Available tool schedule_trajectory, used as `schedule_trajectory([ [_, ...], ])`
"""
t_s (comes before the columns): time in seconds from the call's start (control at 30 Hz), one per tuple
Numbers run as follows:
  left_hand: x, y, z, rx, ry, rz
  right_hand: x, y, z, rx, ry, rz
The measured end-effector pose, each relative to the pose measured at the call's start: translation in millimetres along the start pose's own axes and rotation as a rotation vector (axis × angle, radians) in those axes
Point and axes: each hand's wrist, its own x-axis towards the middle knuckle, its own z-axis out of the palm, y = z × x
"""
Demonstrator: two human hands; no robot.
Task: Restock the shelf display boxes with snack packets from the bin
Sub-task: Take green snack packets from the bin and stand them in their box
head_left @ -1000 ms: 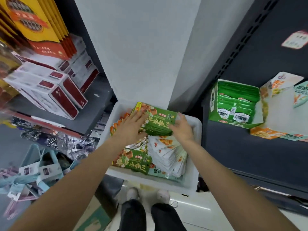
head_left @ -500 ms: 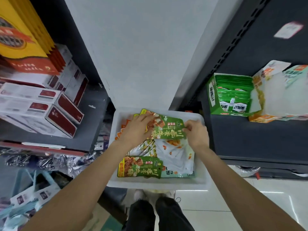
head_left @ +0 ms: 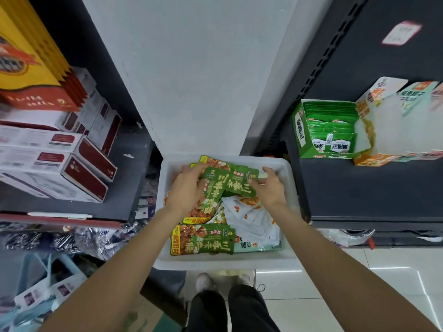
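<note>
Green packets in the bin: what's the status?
Both hands' grip on the green packets over the white bin: left hand, right hand. Green display box unobstructed.

**Looks like a small shop aisle**

Pretty clearly retail: dark metal shelves (head_left: 359, 188) carry an open green display box (head_left: 302, 137) of snack packets, stacked boxed goods (head_left: 72, 168) sit on the left, a price label (head_left: 401, 32) is stuck up top, and the tiled floor (head_left: 347, 283) is glossy.
</note>
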Motion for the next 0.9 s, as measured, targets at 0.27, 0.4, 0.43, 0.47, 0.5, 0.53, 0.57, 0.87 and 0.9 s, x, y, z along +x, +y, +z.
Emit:
schedule_trajectory([
  [0.27,-20.2,14.5,-32.8,-0.021,0.160,0.050,-14.2,-12.0,-7.8,0.091,0.092,-0.167],
  [0.4,-29.9,40.3,-43.5,-0.043,0.236,0.115,-33.0,-20.1,-42.2,0.108,0.164,-0.342],
  [0.43,-30.8,48.7,-45.1,-0.053,0.246,0.133,-37.0,-22.4,-52.5,0.103,0.185,-0.380],
  [0.47,-31.1,57.9,-46.0,-0.064,0.253,0.148,-40.5,-24.6,-62.9,0.095,0.198,-0.417],
  [0.5,-31.2,69.0,-46.5,-0.066,0.254,0.162,-42.9,-25.4,-73.0,0.090,0.203,-0.447],
  [0.53,-30.6,80.6,-45.8,-0.063,0.255,0.176,-45.4,-24.6,-83.9,0.084,0.203,-0.469],
  [0.57,-30.5,93.3,-44.2,-0.057,0.254,0.189,-47.0,-22.0,-94.9,0.063,0.210,-0.489],
  [0.87,-33.2,214.8,13.3,-0.025,0.322,0.265,-54.9,28.1,-227.0,0.059,0.278,-0.639],
  [0.9,-34.9,230.0,20.3,-0.037,0.340,0.268,-53.9,33.8,-243.9,0.067,0.286,-0.653],
])
